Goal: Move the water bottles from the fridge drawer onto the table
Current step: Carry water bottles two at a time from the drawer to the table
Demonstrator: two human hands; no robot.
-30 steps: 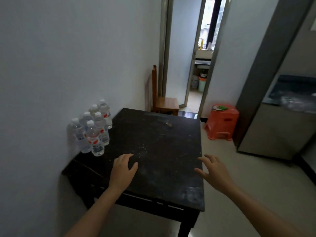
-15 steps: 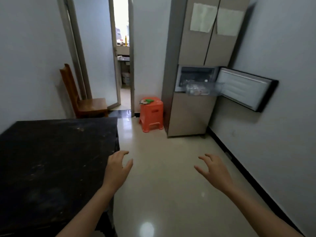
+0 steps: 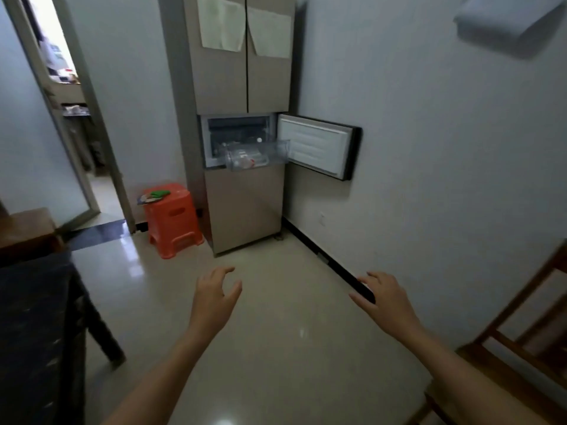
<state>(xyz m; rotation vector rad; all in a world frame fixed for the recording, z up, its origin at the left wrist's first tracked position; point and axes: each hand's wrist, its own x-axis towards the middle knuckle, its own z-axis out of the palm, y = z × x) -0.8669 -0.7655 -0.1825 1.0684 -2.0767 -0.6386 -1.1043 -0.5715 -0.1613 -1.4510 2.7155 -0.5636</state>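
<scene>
Standing tall against the wall, the fridge (image 3: 245, 185) has its small door swung aside and its clear drawer (image 3: 256, 154) pulled out. Water bottles (image 3: 245, 159) lie inside, blurred. Probably they are full, heavy and smooth, best taken around the middle. The left hand (image 3: 214, 297) and right hand (image 3: 388, 299) are spread, each grip empty.

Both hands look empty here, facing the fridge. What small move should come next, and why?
Probably step toward the fridge and reach into the pulled-out clear drawer. The left hand and right hand are open and empty, and bottles seem to lie in the drawer, well beyond reach.
</scene>
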